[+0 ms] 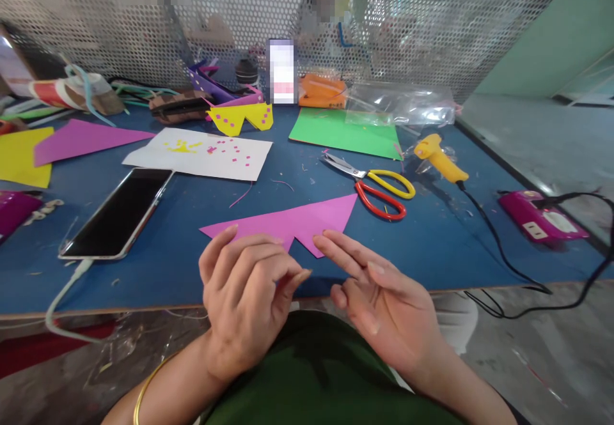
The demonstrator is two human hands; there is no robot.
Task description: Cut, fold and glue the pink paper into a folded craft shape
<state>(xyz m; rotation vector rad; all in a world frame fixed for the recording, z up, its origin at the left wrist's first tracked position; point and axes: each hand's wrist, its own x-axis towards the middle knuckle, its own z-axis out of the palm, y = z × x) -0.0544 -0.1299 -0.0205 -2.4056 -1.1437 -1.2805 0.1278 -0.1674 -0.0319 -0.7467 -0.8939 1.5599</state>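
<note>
My left hand (pixel 249 291) is curled over the near edge of a purple sheet cut like a mask (pixel 288 217), its thumb and forefinger pinched together. Whatever may be between those fingertips is too small to make out. Palm turned upward, my right hand (pixel 384 297) has its first fingers stretched out and the others loosely bent, with nothing seen in it. Its fingertips are beside the notched lower edge of the purple piece. Scissors (pixel 364 179) with one red and one yellow handle lie spread just beyond the piece's right end.
White paper (pixel 201 156) carries small yellow and purple bits. Behind it stands a yellow mask (pixel 242 118) with purple dots. A charging phone (pixel 119 214) lies left. Green sheets (pixel 345 131), a yellow glue gun (pixel 439 156) and a purple power strip (pixel 542 217) with cords occupy the right.
</note>
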